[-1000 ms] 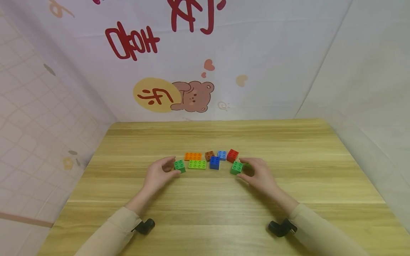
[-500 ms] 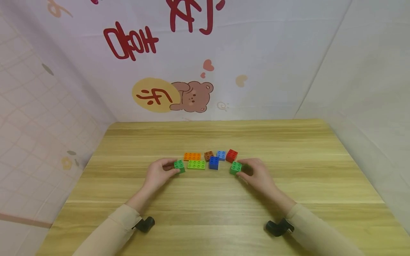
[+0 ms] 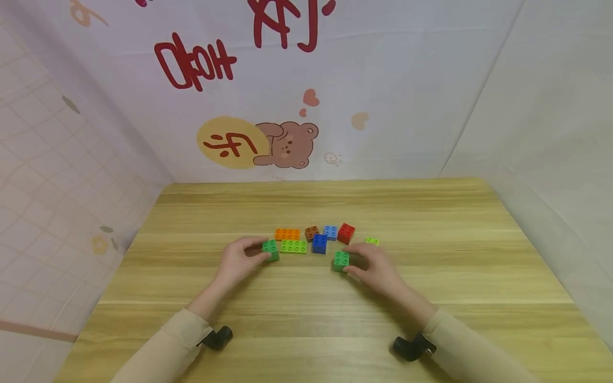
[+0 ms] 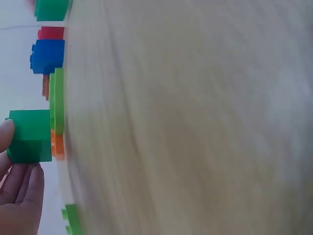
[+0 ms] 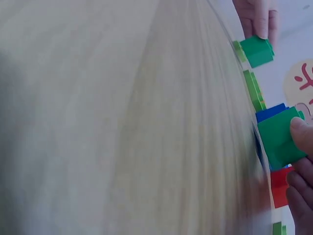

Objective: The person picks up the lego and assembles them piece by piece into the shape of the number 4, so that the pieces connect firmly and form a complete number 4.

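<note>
My left hand pinches a green two-by-two toy building brick between thumb and fingers, left of the lime plate. In the left wrist view this green brick stands off the tabletop. My right hand grips a second green brick, studs up, in front of the red brick. The right wrist view shows that brick overlapping the blue one, thumb on its near side. Between the hands lie a lime plate, an orange plate and a dark blue brick.
Behind the blue brick are a brown brick, a light blue brick and a red brick. A small lime piece lies behind my right hand; another lime piece shows low in the left wrist view. A printed cloth wall borders the wooden table.
My right hand has brought its green brick left and toward me, uncovering the small lime piece behind it. My left hand and its brick have shifted slightly right.
</note>
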A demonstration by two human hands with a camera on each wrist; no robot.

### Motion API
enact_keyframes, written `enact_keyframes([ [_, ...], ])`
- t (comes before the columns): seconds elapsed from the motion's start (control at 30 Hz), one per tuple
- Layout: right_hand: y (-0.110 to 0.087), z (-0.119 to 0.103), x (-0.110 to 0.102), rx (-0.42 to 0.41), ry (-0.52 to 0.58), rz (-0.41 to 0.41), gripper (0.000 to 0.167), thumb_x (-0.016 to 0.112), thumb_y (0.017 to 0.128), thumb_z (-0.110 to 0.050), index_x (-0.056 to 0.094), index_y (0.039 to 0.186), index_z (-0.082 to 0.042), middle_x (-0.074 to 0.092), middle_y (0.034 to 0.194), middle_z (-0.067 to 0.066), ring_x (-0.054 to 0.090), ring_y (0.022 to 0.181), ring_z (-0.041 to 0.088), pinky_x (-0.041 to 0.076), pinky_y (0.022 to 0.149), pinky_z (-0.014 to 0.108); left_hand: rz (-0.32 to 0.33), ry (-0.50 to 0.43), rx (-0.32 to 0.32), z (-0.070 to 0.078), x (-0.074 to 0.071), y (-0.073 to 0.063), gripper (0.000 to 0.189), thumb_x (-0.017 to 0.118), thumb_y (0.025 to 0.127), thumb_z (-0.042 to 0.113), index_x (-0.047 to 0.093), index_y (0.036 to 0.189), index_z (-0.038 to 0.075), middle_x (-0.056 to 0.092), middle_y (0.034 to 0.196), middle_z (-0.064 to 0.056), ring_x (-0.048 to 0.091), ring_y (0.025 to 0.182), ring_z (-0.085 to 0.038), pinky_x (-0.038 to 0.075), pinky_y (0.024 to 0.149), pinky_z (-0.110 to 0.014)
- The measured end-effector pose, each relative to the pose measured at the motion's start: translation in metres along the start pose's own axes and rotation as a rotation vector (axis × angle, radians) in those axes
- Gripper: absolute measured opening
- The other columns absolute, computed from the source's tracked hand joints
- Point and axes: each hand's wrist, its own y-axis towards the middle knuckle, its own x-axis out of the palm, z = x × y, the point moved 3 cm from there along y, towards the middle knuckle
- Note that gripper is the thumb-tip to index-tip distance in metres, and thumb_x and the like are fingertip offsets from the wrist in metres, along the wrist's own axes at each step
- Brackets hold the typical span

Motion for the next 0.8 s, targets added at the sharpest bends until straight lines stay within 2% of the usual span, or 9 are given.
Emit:
enact_keyframes([
  [0.23, 0.000, -0.007, 0.010, -0.053, 0.060, -0.044, 0.039, 0.082, 0.082, -0.011, 0.069, 0.119, -0.009, 0.068, 0.117, 0.003, 0.061, 0.112, 0.023, 0.047, 0.099, 0.046, -0.040, -0.147, 0.024, 0.017, 0.010, -0.004, 0.038, 0.080, 0.082, 0.004, 0.070, 0.118, 0.000, 0.067, 0.117, -0.015, 0.066, 0.103, -0.029, 0.055, 0.085, -0.029],
  [0.3, 0.000, -0.007, 0.013, -0.055, 0.062, -0.055, 0.040, 0.081, 0.082, -0.011, 0.069, 0.120, -0.008, 0.068, 0.118, 0.003, 0.061, 0.113, 0.022, 0.047, 0.099, 0.045, -0.053, -0.178, 0.017, 0.026, 0.013, -0.007, 0.037, 0.079, 0.083, 0.003, 0.069, 0.118, -0.003, 0.065, 0.117, -0.018, 0.066, 0.103, -0.031, 0.055, 0.085, -0.029],
  [0.47, 0.001, -0.004, 0.017, -0.075, 0.079, -0.056, 0.042, 0.082, 0.081, -0.011, 0.069, 0.120, -0.007, 0.068, 0.118, 0.004, 0.061, 0.112, 0.024, 0.046, 0.099, 0.047, -0.086, -0.256, 0.022, 0.034, 0.026, -0.007, 0.036, 0.078, 0.083, 0.000, 0.070, 0.118, -0.004, 0.063, 0.117, -0.018, 0.066, 0.103, -0.033, 0.055, 0.085, -0.029],
  [0.5, 0.002, -0.004, 0.018, -0.081, 0.086, -0.053, 0.042, 0.082, 0.081, -0.011, 0.069, 0.120, -0.007, 0.068, 0.118, 0.004, 0.061, 0.112, 0.025, 0.046, 0.099, 0.047, -0.089, -0.273, 0.033, 0.030, 0.030, -0.005, 0.036, 0.079, 0.083, 0.001, 0.070, 0.117, -0.002, 0.064, 0.116, -0.017, 0.067, 0.102, -0.031, 0.055, 0.085, -0.028],
  [0.63, 0.003, -0.001, 0.021, -0.077, 0.109, -0.063, 0.041, 0.082, 0.081, -0.012, 0.069, 0.120, -0.008, 0.068, 0.118, 0.004, 0.061, 0.113, 0.025, 0.046, 0.099, 0.047, -0.112, -0.300, 0.078, 0.037, 0.038, -0.004, 0.034, 0.079, 0.082, -0.001, 0.071, 0.116, -0.002, 0.065, 0.113, -0.014, 0.067, 0.101, -0.031, 0.055, 0.085, -0.027],
  [0.8, 0.003, 0.002, 0.023, -0.036, 0.171, -0.080, 0.041, 0.080, 0.083, -0.011, 0.068, 0.122, -0.008, 0.066, 0.120, 0.005, 0.062, 0.112, 0.025, 0.049, 0.098, 0.042, -0.144, -0.294, 0.100, 0.046, 0.045, -0.005, 0.034, 0.079, 0.083, 0.000, 0.072, 0.115, 0.000, 0.066, 0.113, -0.013, 0.066, 0.103, -0.031, 0.055, 0.085, -0.027],
])
